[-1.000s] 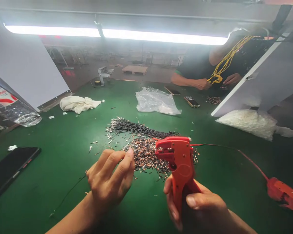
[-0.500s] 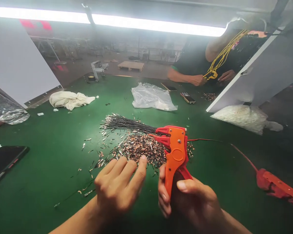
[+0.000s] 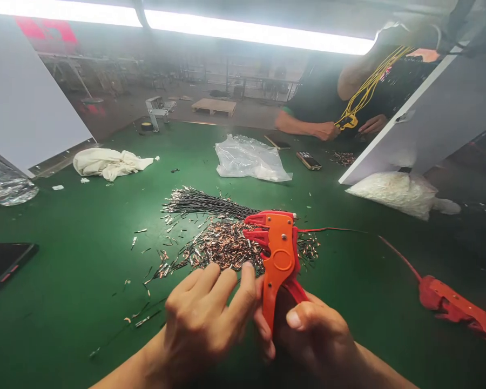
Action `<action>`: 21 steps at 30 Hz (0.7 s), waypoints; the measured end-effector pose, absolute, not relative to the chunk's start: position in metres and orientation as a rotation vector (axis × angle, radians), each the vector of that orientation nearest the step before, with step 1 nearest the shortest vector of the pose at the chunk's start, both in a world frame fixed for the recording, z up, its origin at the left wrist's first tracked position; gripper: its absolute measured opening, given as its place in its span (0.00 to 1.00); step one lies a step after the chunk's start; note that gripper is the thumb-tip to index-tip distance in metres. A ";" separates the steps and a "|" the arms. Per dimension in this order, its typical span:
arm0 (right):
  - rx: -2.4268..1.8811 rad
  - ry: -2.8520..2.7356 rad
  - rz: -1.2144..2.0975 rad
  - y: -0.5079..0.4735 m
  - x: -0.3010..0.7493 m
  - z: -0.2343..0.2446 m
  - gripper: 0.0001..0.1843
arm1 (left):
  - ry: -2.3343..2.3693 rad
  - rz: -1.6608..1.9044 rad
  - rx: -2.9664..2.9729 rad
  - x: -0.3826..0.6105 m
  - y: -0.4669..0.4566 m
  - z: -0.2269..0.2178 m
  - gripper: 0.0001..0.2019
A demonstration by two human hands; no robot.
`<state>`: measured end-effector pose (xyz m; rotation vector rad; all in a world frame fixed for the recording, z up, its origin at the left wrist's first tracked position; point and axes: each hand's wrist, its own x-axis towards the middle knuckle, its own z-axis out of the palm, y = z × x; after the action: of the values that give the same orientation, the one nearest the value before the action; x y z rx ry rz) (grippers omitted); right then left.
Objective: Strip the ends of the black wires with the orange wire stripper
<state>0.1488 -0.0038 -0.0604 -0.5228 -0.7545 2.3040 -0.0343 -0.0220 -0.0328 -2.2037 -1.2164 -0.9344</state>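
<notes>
My right hand [image 3: 318,324] is wrapped round the handles of an orange and red wire stripper [image 3: 281,243], its jaws pointing left. Close by its lower left side is my left hand [image 3: 213,310], back up, fingers curled and index fingertip near the handle. Its thumb and whatever it may pinch are hidden. Behind both hands lies a pile of short wire pieces [image 3: 222,243], black and coppery. A bundle of black wires [image 3: 210,202] with metal-tipped left ends stretches behind the pile; its right end passes behind the stripper's head.
A clear plastic bag [image 3: 251,159], a whitish cloth [image 3: 109,163] and a full bag [image 3: 397,194] surround the work. A phone [image 3: 8,267] lies left; a red-orange tool [image 3: 457,308] is at right. Across the table, a person's hand [image 3: 326,131] grips a yellow tool with yellow wires.
My left hand has moved slightly right, up against the stripper. The stripper sits a little further left in view, and the whole view has shifted slightly.
</notes>
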 end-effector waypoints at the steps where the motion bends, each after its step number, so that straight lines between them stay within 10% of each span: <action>1: -0.535 -0.751 2.284 -0.003 0.148 -0.061 0.16 | -1.225 -0.982 -2.288 -0.032 -0.022 -0.033 0.13; 21: -0.787 -0.991 2.301 0.004 0.156 -0.067 0.17 | -1.748 -0.969 -2.689 -0.024 -0.026 -0.055 0.14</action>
<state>0.1558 0.0040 -0.0668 -0.7869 -0.9912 2.3006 -0.0241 -0.0260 -0.0548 -2.6895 -1.7476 -0.9689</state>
